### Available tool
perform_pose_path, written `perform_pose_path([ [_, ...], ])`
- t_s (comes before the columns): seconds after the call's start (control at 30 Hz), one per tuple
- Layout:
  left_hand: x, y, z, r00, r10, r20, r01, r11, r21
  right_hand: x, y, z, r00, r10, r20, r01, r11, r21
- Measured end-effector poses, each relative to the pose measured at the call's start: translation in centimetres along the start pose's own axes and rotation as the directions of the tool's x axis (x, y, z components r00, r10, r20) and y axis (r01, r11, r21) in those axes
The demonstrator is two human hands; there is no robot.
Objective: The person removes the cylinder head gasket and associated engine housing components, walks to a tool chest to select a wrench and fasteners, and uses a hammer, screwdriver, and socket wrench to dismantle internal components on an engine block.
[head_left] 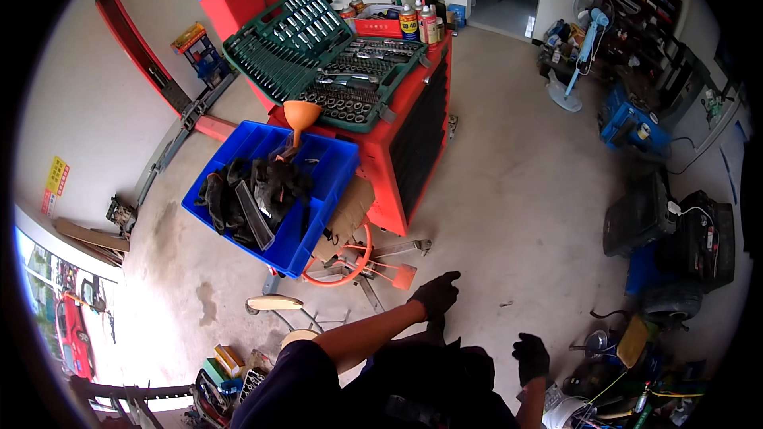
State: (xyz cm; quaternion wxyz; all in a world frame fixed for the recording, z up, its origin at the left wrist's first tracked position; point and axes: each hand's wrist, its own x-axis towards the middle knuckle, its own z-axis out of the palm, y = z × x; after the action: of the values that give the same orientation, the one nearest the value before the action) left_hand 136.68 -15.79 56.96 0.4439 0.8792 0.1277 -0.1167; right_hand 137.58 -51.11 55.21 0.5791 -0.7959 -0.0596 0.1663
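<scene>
Both my hands wear black gloves. My left hand [435, 295] reaches out over the concrete floor, its finger stretched to the right, and nothing shows in it. Lower right, my right hand [531, 357] hangs with loosely bent fingers, a little apart, also without anything visible in it. Nearest my left hand are an orange round-framed stand [371, 248] and a blue divided tray [208, 205] piled with dark gloves [226, 195]. An orange funnel [302, 114] rests at the tray's far edge. Beyond it, an open green socket set [397, 83] lies on a red tool cabinet [389, 167].
Spray cans [409, 22] stand at the cabinet's back. A round-topped stool [274, 302] is left of my arm. Along the right wall are a light-blue fan [584, 56], black cases [640, 214], a tire [671, 300] and cluttered tools. A red lift post [135, 40] leans far left.
</scene>
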Motion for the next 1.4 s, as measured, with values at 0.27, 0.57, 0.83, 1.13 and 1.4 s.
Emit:
perform_pose_path([
  [0.27, 11.4, 4.9, -13.4, 0.942, -0.005, -0.335, 0.044, 0.993, 0.107, 22.7, -2.9, -0.5, 0.934, 0.323, 0.150, -0.349, 0.741, 0.574],
  [0.57, 16.3, 4.5, -21.6, 0.693, -0.251, -0.676, 0.319, 0.947, -0.025, 50.5, -15.3, 9.7, 0.783, 0.179, 0.596, -0.295, 0.950, 0.101],
  [0.83, 14.9, 4.4, -24.7, 0.459, -0.331, -0.825, 0.314, 0.929, -0.198, 58.9, -31.2, 24.9, 0.563, -0.057, 0.825, 0.100, 0.995, 0.000],
  [1.13, 18.8, 2.5, -31.7, 0.270, -0.206, -0.941, 0.244, 0.960, -0.140, 58.8, -39.0, 32.0, 0.157, -0.362, 0.919, 0.774, 0.623, 0.113],
  [1.4, 21.9, 1.8, -32.5, 0.065, -0.380, -0.923, 0.419, 0.849, -0.321, 70.1, -45.9, 40.5, 0.153, -0.452, 0.879, 0.691, 0.684, 0.232],
])
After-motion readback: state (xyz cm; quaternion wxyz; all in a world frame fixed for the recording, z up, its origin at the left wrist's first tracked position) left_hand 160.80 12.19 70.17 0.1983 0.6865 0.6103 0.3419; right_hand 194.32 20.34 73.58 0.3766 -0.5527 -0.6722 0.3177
